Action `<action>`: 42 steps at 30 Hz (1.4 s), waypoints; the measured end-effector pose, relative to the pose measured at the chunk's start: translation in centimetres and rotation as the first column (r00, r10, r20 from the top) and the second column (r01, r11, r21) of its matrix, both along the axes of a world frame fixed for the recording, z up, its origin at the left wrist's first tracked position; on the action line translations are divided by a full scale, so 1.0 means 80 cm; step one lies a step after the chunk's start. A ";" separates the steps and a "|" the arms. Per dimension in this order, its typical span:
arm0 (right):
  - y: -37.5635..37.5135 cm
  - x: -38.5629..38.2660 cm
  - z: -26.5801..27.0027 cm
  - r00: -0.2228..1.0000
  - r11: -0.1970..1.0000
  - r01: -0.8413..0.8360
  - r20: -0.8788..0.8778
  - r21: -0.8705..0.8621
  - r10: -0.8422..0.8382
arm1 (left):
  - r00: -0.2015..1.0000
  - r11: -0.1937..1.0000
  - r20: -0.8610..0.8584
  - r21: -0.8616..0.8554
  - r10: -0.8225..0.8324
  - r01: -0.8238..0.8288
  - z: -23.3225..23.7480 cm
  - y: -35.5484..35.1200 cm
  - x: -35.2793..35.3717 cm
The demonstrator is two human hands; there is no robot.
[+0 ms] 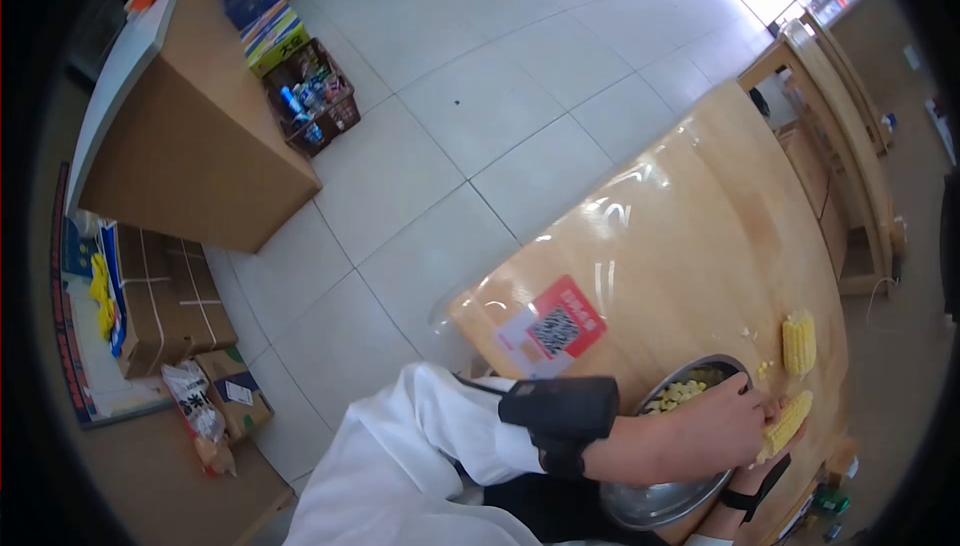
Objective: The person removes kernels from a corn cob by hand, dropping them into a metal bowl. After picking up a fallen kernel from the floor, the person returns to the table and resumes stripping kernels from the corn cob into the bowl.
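Observation:
My right hand (782,454) holds a peeled yellow corn cob (790,424) at the lower right, its fingers wrapped round it and partly hidden. My left hand (725,424) reaches over a metal bowl (650,508), its bent fingers pressed together against the near side of the same cob. Loose kernels (678,395) lie in the bowl, part of which is hidden under the left forearm. A second cob (799,344) lies on the table just beyond the hands, with a few kernels (763,370) beside it.
A red and white QR-code card (563,326) lies on the wooden table (690,216) under a clear cover. A wooden chair (840,136) stands at the right. Across the tiled floor are a counter (190,146), a crate of bottles (318,96) and cardboard boxes (170,296).

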State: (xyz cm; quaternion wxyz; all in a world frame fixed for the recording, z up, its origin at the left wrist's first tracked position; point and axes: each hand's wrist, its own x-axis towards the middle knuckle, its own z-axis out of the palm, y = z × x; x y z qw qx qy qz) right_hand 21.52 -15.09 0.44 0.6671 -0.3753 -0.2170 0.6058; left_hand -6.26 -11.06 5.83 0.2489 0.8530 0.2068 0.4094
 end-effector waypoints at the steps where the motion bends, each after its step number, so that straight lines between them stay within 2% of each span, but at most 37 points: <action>1: 0.001 0.002 -0.001 1.000 1.000 -0.012 0.013 -0.006 0.012 | 0.991 0.998 -0.121 0.045 0.057 -0.052 -0.007 -0.006 -0.007; 2: 0.000 0.003 0.000 1.000 1.000 -0.021 0.002 -0.007 0.021 | 0.964 0.991 -0.240 0.093 0.114 -0.094 -0.012 -0.013 -0.013; 3: 0.002 0.003 0.000 0.999 1.000 -0.030 -0.012 -0.005 0.030 | 0.965 0.991 -0.231 0.088 0.121 -0.103 -0.016 -0.023 -0.019; 5: 0.008 0.010 -0.003 0.999 1.000 -0.024 -0.048 -0.017 0.023 | 0.990 0.985 0.050 0.110 0.130 -0.135 -0.022 -0.042 -0.036; 6: 0.009 0.016 -0.003 0.997 1.000 -0.014 -0.073 -0.025 0.012 | 0.990 0.986 0.061 0.101 0.128 -0.134 -0.024 -0.046 -0.048; 8: 0.007 0.031 -0.007 0.994 0.999 0.004 -0.113 -0.037 -0.008 | 0.988 0.986 0.010 0.065 -0.155 0.154 -0.025 -0.054 -0.067; 9: 0.008 0.035 -0.009 0.991 0.999 0.005 -0.130 -0.043 -0.011 | 0.986 0.985 0.015 0.065 -0.163 0.162 -0.027 -0.058 -0.065; 11: 0.004 0.041 -0.013 0.988 0.999 0.011 -0.154 -0.043 -0.018 | 0.981 0.983 -0.131 0.096 -0.145 0.158 -0.037 -0.067 -0.057; 13: 0.000 0.044 -0.016 0.987 0.999 0.021 -0.161 -0.029 -0.025 | 0.975 0.983 -0.173 0.091 -0.140 0.157 -0.041 -0.063 -0.055; 15: -0.004 0.047 -0.021 0.998 0.998 0.054 -0.043 -0.042 -0.056 | 0.967 0.983 -0.213 0.086 -0.141 0.162 -0.038 -0.058 -0.058; 17: 0.000 0.037 -0.022 0.994 0.999 0.033 -0.107 -0.013 -0.034 | 0.935 0.938 -0.087 0.013 -0.344 0.346 -0.027 -0.048 -0.079; 20: 0.001 0.008 -0.007 0.974 1.000 -0.003 -0.225 0.010 0.005 | 0.887 0.891 -0.092 -0.001 -0.452 0.454 -0.027 -0.056 -0.082; 21: 0.003 0.003 -0.007 0.987 0.999 0.033 -0.156 0.029 -0.028 | 0.892 0.917 -0.238 0.019 -0.384 0.400 -0.021 -0.060 -0.085; 22: 0.001 0.005 -0.003 0.989 0.997 0.061 -0.129 -0.048 -0.067 | 0.892 0.922 -0.259 0.016 -0.369 0.386 -0.015 -0.059 -0.090; 23: 0.001 0.004 -0.002 0.981 0.996 0.055 -0.182 -0.073 -0.067 | 0.881 0.919 -0.275 -0.030 -0.385 0.392 -0.012 -0.062 -0.090; 26: -0.003 -0.001 0.003 0.995 0.998 0.031 -0.090 -0.046 -0.035 | 0.879 0.939 -0.362 0.029 -0.309 0.342 0.006 -0.073 -0.096; 28: -0.005 0.013 -0.013 0.997 1.000 -0.002 -0.078 -0.016 0.000 | 0.895 0.982 -0.426 0.064 -0.137 0.180 0.007 -0.076 -0.082; 29: -0.005 0.018 -0.016 1.000 0.998 -0.005 0.031 0.065 0.003 | 0.887 0.981 -0.443 0.072 -0.129 0.179 0.005 -0.080 -0.077; 30: -0.003 0.020 -0.018 0.989 0.988 -0.023 0.145 0.150 0.001 | 0.929 0.991 -0.371 0.123 0.007 0.042 -0.001 -0.083 -0.074; 31: -0.004 0.008 -0.008 0.991 0.986 -0.032 0.136 0.164 0.009 | 0.948 0.982 -0.285 0.164 0.143 -0.099 -0.002 -0.089 -0.073; 33: -0.008 -0.011 0.013 0.909 0.924 0.304 0.219 0.234 -0.354 | 0.947 0.983 -0.278 0.133 0.160 -0.126 0.001 -0.098 -0.085; 34: -0.008 -0.007 0.017 0.915 0.925 0.302 0.202 0.230 -0.349 | 0.944 0.969 -0.224 0.087 0.244 -0.230 0.002 -0.101 -0.093; 35: -0.007 -0.004 0.018 0.816 0.899 0.180 0.449 0.399 -0.363 | 0.929 0.945 -0.176 0.036 0.325 -0.324 0.003 -0.104 -0.102; 36: -0.010 -0.003 0.017 0.643 0.854 0.021 0.647 0.520 -0.409 | 0.900 0.910 -0.140 0.041 0.414 -0.412 0.000 -0.102 -0.111; 37: -0.015 -0.007 0.016 0.656 0.853 0.042 0.630 0.520 -0.416 | 0.863 0.869 -0.103 0.045 0.495 -0.493 -0.006 -0.094 -0.120; 39: -0.017 -0.021 0.014 0.555 0.929 -0.043 0.782 0.367 -0.283 | 0.839 0.847 -0.120 0.039 0.531 -0.530 -0.014 -0.074 -0.140; 40: -0.018 -0.018 0.006 0.600 0.962 -0.035 0.775 0.271 -0.197 | 0.810 0.817 -0.118 0.017 0.575 -0.577 -0.020 -0.061 -0.148; 41: -0.017 -0.017 0.000 0.607 0.963 -0.019 0.769 0.268 -0.202 | 0.816 0.824 -0.129 0.020 0.564 -0.566 -0.024 -0.048 -0.154; 42: -0.016 -0.016 -0.002 0.626 0.963 -0.038 0.758 0.267 -0.185 | 0.837 0.797 -0.170 -0.256 0.520 -0.547 -0.029 -0.033 -0.159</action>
